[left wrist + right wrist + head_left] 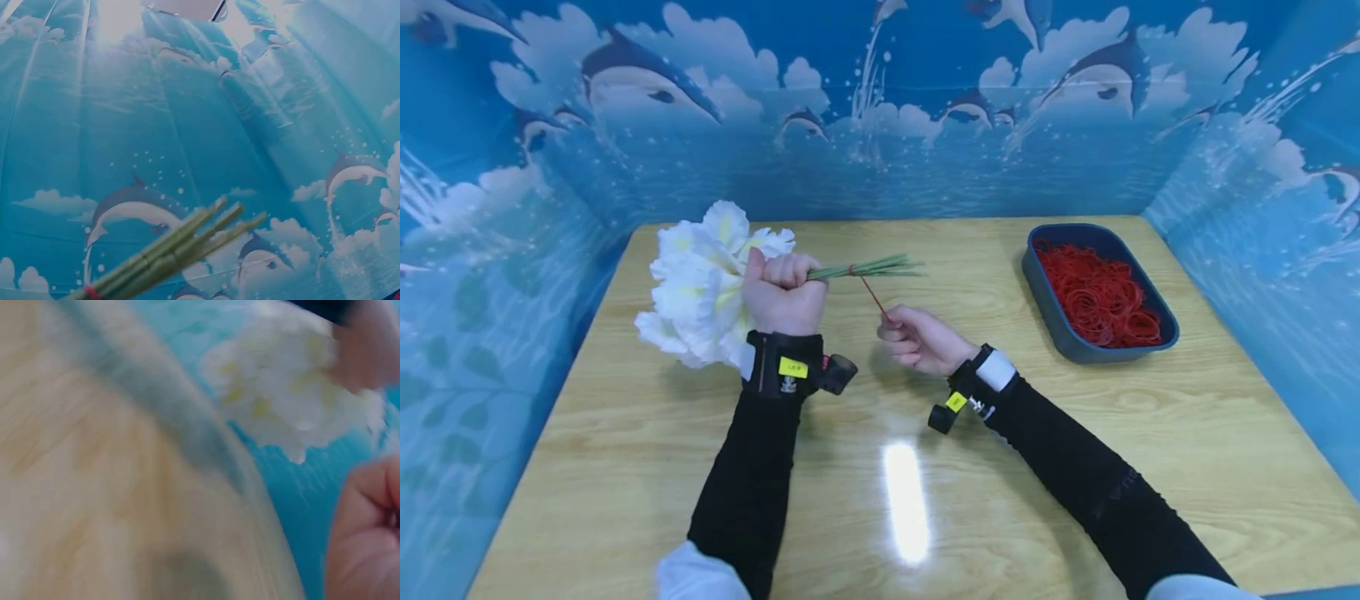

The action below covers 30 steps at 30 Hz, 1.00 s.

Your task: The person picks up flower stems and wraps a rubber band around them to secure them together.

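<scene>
A blurred wood-grain counter (pixel 94 512) fills the left side, crossed by a greyish-blue band, its edge slanting down against a blue backdrop (pixel 284 490). White flowers (pixel 275 394) touched with yellow show at the upper right, the blurred left hand (pixel 369 353) overlapping them; below, the right hand (pixel 365 540) curls at the frame's edge.

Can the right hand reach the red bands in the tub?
Probably yes: the tub has an open top, and nothing stands between it and the right hand. But the fingers pinch a band that runs to the stems, so they'd likely have to let go first.
</scene>
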{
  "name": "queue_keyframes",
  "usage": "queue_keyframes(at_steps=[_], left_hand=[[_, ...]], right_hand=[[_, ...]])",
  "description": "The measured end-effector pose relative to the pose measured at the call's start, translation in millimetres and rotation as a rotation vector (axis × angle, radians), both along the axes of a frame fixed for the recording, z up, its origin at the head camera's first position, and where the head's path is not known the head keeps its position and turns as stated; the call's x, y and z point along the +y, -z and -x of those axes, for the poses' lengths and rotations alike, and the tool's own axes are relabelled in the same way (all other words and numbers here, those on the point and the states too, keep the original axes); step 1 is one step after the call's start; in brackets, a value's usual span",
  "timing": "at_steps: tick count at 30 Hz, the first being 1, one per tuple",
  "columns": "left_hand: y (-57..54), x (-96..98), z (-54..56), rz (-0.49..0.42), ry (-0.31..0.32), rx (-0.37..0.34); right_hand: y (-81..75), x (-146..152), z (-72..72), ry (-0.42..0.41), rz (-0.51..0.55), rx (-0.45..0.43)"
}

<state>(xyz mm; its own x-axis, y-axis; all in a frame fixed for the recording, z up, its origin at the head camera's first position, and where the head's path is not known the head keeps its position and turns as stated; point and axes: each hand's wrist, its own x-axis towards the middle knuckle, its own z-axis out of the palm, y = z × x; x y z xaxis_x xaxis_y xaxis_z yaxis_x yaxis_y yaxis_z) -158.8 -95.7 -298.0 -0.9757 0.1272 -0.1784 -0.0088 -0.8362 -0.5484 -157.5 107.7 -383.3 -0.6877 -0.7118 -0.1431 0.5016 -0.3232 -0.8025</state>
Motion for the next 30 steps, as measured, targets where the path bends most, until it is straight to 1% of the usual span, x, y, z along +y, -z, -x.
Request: queue_keyframes(at_steps=[3,5,8,9,11,13,16,20,22,24,26,28,30], left_hand=[[-1.6,-0.2,3.3,0.029,-0.025,-0.073],[-2.3,-1.0,5.5,0.057,-0.055,-0.101],[-2.7,-1.1,8.1,0.123,-0.113,-0.122],[-2.6,-0.8,8.9,0.148,-0.13,-0.126],[-2.2,0.9,10.0,0.228,-0.176,-0.132],[-1.1,3.4,10.7,0.312,-0.224,-0.13],[2.2,8.2,11.0,0.458,-0.307,-0.105],[7.6,16.8,10.4,0.6,-0.404,-0.026],[10.8,22.4,10.6,0.671,-0.452,0.029],[15.6,28.9,11.4,0.75,-0.504,0.099],[22.8,37.1,12.7,0.812,-0.578,0.202],[33.3,45.7,14.4,0.831,-0.658,0.335],[45.1,53.8,16.9,0.846,-0.727,0.444]], right_hand=[[3.9,-12,-14.7,0.181,-0.207,0.228],[4.4,-18,-24.3,0.291,-0.323,0.351],[3.3,-25,-36.8,0.415,-0.492,0.518],[2.1,-27,-40.5,0.445,-0.533,0.562],[-0.9,-29,-47.1,0.484,-0.589,0.606],[-4.8,-29,-52.5,0.493,-0.627,0.627],[-11.7,-28,-59.2,0.459,-0.633,0.594],[-21.5,-25,-63.6,0.393,-0.654,0.541],[-26.1,-23,-63.8,0.372,-0.684,0.532],[-30.2,-20,-63.0,0.355,-0.715,0.526],[-33.4,-18,-62.1,0.345,-0.741,0.523],[-35.6,-15,-62.4,0.341,-0.754,0.522],[-37.1,-12,-64.4,0.343,-0.769,0.534]])
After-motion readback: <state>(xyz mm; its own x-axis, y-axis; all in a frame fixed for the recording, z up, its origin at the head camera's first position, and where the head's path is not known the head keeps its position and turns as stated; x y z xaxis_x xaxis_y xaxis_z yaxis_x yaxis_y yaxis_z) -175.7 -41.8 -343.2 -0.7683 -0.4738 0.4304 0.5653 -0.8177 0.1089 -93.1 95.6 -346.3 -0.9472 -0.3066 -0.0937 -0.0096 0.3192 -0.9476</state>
